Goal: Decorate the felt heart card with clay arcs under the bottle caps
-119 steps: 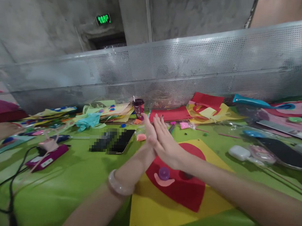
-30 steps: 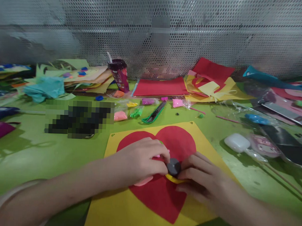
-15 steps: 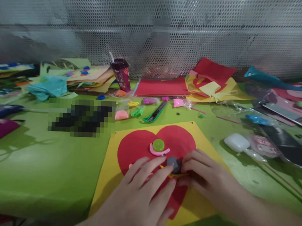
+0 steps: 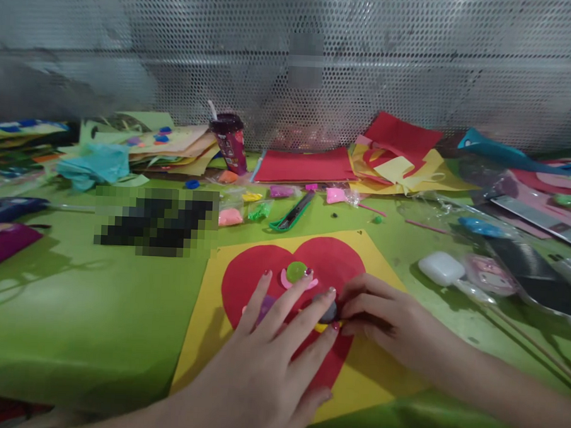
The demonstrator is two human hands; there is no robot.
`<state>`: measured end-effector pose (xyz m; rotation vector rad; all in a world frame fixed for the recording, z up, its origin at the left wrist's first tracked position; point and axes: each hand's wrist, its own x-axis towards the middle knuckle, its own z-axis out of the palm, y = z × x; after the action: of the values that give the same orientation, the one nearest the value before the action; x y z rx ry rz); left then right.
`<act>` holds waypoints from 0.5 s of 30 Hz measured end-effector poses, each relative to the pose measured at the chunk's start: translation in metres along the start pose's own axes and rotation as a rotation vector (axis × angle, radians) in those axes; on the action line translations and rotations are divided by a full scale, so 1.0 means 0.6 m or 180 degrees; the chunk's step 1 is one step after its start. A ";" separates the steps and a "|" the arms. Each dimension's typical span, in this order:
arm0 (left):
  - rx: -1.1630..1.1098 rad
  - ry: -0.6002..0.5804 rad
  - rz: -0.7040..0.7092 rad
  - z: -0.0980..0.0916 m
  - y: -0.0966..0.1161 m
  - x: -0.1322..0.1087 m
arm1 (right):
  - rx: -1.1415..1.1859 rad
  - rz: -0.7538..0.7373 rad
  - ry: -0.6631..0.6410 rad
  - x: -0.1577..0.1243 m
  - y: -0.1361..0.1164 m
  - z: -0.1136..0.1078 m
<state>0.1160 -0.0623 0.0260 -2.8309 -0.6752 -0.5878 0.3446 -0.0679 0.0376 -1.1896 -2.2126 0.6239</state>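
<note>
On red heart (image 4: pixel 340 257): left hand (image 4: pixel 262 364) spread; right hand (image 4: pixel 392 313) bunched at yellow strip (image 4: pixel 321 327), grip unclear; likely positioning, next needing light pressure.

1. Dim, cool light overall; pale glare whitens the green tabletop (image 4: pixel 120 326) right of the red paper heart (image 4: pixel 333 257).
2. Soft shadow dulls the yellow sheet (image 4: pixel 208 318) left of the heart.
3. Mosaic blocks hide dark objects (image 4: pixel 159 224) farther left.
4. Behind the heart, the perforated metal panel (image 4: pixel 390 73) looks smeared.
</note>
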 end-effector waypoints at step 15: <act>0.0179 -0.0306 -0.0026 -0.002 0.008 0.017 | 0.0537 0.0273 -0.0044 -0.006 0.007 0.005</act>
<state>0.1260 -0.0628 0.0312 -2.8201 -0.7081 -0.4292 0.3469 -0.0690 0.0321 -1.2003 -2.0826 0.8384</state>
